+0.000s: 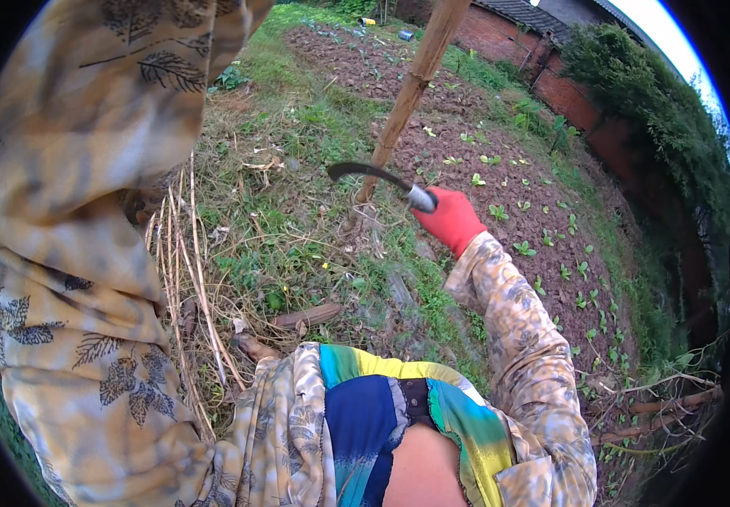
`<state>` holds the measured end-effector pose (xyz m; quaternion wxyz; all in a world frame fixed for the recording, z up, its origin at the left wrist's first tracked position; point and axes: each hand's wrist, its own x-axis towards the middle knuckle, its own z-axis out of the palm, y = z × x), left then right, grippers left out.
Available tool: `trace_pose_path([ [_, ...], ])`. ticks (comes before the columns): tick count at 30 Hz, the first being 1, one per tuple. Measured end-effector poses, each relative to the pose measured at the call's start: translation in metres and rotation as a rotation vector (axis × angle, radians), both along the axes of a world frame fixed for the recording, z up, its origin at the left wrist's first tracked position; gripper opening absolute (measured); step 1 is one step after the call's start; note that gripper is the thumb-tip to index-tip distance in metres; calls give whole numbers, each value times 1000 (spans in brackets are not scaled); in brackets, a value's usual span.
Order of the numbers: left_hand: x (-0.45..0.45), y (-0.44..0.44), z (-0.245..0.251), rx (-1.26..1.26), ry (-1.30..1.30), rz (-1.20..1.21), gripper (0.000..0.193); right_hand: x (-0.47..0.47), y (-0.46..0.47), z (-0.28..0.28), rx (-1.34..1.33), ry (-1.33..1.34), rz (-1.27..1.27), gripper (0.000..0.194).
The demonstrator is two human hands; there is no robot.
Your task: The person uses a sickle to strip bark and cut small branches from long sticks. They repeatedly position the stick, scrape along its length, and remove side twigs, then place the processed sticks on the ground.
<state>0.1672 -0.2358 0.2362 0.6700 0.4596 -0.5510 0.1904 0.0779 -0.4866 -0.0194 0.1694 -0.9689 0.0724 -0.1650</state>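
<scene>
My right hand (pixel 450 218), in a red glove, grips a sickle (pixel 374 171) by its handle. The sickle's dark curved blade points left, in front of a leaning bamboo pole (pixel 403 104). My left hand is out of view; the raised left sleeve, in a leaf print, fills the left side of the picture. Below the blade lie cut weeds and dry vines (pixel 314 234). Long thin dry stalks (pixel 197 272) stretch beside the left sleeve.
Right of the pole runs a tilled bed with leafy seedlings (pixel 523 248). A short piece of wood (pixel 308 315) lies in the weeds. Brick walls (pixel 558 89) and a dark green bush (pixel 650 82) stand beyond. Branches (pixel 669 405) lie at the lower right.
</scene>
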Motion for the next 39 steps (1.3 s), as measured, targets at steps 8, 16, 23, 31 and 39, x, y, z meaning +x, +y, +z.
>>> trace_pose_path([
  [8,0,-11,6,7,-8,-30,20,-46,8,43,668,-485,20,22],
  [16,-5,-17,14,14,-13,-46,19,-27,-3,-1,138,-218,-169,35],
  [23,-6,-19,23,24,-21,-57,19,-27,-14,11,290,-450,7,30],
  [31,-10,-23,23,26,-28,-58,19,-11,-31,14,31,-45,-42,29],
  [39,-10,-26,31,36,-36,-76,19,-4,-44,39,501,-605,144,30],
])
